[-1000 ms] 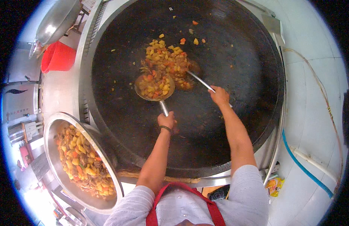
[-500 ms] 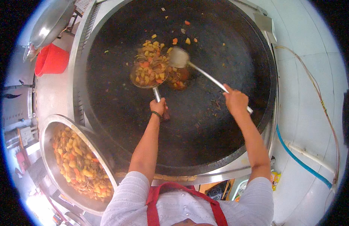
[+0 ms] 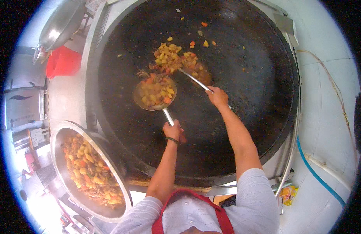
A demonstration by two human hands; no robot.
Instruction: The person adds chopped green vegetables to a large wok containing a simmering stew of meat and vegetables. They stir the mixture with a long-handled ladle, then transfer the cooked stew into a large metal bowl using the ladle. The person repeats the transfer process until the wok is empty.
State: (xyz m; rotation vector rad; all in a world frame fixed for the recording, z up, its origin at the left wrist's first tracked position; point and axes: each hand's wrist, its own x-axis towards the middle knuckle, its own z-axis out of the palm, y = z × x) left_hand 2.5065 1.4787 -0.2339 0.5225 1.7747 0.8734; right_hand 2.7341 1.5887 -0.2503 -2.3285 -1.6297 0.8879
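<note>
My left hand (image 3: 173, 131) is wrapped round the metal handle of a wide round scoop (image 3: 138, 99). Diced yellow and orange vegetables with brown bits (image 3: 159, 90) heap its bowl, which rests low over the left part of a huge black wok (image 3: 246, 128). In my right hand (image 3: 218, 97) is the long metal handle of a wok spatula (image 3: 196, 81), slanting up and left. Its blade is hidden among the cooked pieces (image 3: 168, 54) piled beyond the scoop. Behind that blade lies some brown sauce with more pieces.
A big metal basin (image 3: 57, 163), partly filled with the same food, leans against the wok's near left side. A red bucket (image 3: 63, 62) stands on the left counter, with a large metal pan (image 3: 63, 27) beyond it. A blue hose (image 3: 316, 173) runs along the right wall.
The scoop has been drawn nearer to me, leaving part of the food pile beyond it. My right hand has moved left, and the spatula's blade has gone from plain view into the food.
</note>
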